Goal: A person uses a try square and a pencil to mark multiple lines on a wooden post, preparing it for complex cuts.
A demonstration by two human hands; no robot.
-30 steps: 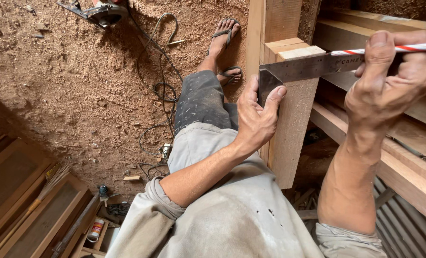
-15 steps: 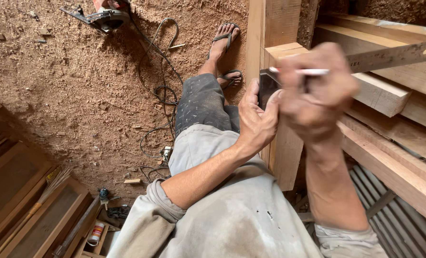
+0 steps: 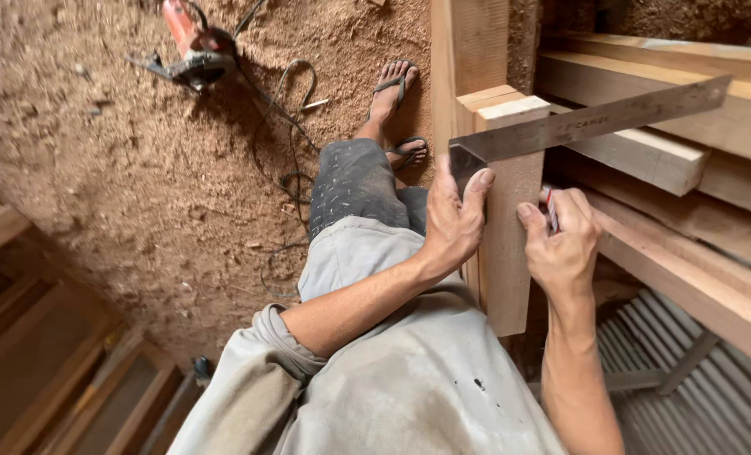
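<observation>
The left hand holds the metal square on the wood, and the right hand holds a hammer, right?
Not quite. In the head view the left hand does hold the square on the wood, but the right hand holds a pencil, not a hammer.

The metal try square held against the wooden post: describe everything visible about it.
The try square has a long, flat, grey steel blade with dull, worn faces, running up and to the right from a dark stock at its left end. It lies across the top of the upright wooden post, the blade reaching out over the stacked planks. The left hand presses the stock against the post's edge. The right hand, holding a pencil, does not touch it.
</observation>
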